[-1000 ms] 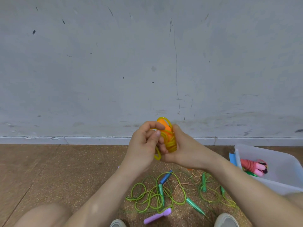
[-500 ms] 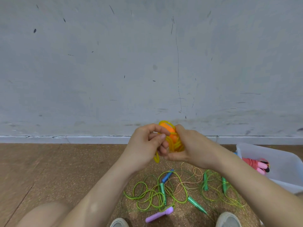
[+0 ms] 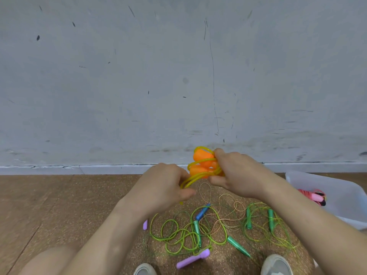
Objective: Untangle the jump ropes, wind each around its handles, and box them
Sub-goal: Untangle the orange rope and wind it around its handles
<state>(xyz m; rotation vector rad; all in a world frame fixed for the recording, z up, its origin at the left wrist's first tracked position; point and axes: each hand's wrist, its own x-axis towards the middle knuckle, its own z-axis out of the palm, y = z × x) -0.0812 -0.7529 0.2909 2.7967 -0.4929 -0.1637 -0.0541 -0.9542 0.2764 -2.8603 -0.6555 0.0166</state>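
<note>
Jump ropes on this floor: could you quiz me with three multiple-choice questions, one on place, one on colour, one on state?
1. The clear box stands: A) at the person's left, B) at the person's right, C) on the person's lap.
2. The handles in the right hand are: A) purple, B) blue, C) orange.
3. The yellow cord is: A) partly wound round the handles, B) flat on the floor, C) packed in the box.
Answers: 1 B, it sits beyond the right forearm; 2 C, orange shows plainly; 3 A, loops cross the handles and the left hand grips the free length.
</note>
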